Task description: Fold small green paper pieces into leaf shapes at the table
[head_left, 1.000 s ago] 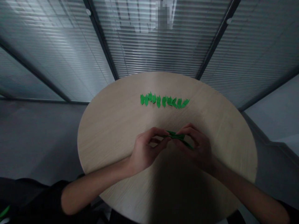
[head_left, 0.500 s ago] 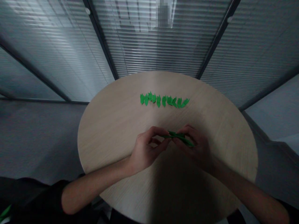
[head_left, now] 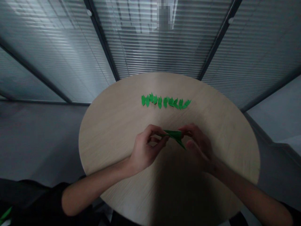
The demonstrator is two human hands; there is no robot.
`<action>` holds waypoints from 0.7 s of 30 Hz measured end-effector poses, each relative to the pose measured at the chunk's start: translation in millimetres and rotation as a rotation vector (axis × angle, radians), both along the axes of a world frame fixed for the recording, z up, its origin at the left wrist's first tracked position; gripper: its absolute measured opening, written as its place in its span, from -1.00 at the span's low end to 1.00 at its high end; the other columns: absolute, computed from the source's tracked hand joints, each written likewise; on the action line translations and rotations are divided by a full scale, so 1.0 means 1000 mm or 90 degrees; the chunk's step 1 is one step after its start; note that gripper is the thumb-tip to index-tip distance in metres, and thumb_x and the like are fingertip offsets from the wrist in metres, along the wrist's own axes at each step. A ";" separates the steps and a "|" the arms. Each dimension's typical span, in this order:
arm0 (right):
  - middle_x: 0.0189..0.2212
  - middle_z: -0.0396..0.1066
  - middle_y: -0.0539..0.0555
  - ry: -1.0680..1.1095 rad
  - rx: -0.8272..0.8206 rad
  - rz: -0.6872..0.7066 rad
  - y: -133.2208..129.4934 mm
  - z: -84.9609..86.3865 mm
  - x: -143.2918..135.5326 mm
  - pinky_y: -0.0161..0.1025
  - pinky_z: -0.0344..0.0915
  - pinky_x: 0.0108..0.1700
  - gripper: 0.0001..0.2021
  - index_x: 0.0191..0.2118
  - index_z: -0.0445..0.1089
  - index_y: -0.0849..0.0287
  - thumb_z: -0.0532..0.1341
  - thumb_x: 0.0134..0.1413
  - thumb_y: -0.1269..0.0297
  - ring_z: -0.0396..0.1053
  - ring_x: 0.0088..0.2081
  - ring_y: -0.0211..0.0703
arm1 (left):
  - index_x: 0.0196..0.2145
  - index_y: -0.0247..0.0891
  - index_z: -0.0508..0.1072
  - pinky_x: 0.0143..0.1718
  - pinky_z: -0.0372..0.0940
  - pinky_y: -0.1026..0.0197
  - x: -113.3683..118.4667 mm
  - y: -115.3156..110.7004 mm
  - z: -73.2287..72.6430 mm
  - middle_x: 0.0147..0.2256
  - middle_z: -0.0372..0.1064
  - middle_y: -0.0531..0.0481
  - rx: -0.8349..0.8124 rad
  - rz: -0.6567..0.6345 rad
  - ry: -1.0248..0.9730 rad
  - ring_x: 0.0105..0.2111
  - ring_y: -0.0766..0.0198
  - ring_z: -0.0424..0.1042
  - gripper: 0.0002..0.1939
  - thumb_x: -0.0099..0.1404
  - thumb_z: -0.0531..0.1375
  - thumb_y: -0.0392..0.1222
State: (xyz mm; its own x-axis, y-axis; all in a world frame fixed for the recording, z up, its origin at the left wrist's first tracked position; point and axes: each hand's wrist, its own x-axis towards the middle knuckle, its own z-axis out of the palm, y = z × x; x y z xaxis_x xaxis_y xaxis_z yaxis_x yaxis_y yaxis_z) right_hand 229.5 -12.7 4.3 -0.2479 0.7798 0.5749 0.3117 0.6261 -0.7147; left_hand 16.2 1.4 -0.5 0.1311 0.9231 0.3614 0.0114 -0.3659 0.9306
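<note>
A folded piece of green paper is held over the near middle of the round table. My left hand pinches its left end between thumb and fingers. At its right end, my right hand has thumb and fingers apart, the fingertips beside or touching the paper's edge. The paper widens toward the right, with one flap pointing down. Farther off on the tabletop, several small folded green paper pieces lie in a loose row.
The round wooden table stands against glass partitions with blinds. Dark frame posts rise between the panes. Grey floor shows on the left. A bit of green is at the lower left corner.
My right hand has loosened its grip on the green paper, thumb moving away from the fingers. The paper's right end now fans open. My left hand keeps its pinch.
</note>
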 end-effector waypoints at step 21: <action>-0.35 0.34 -0.05 -0.041 0.056 -0.089 0.000 0.005 -0.012 -0.31 0.38 -0.32 -0.89 -0.27 0.37 0.10 0.26 0.29 0.44 0.37 -0.36 -0.27 | -0.24 -0.27 0.53 -0.44 0.51 0.44 0.002 -0.004 0.004 -0.34 0.55 0.04 -0.030 -0.068 -0.031 -0.46 0.41 0.56 -0.88 0.26 0.37 -0.36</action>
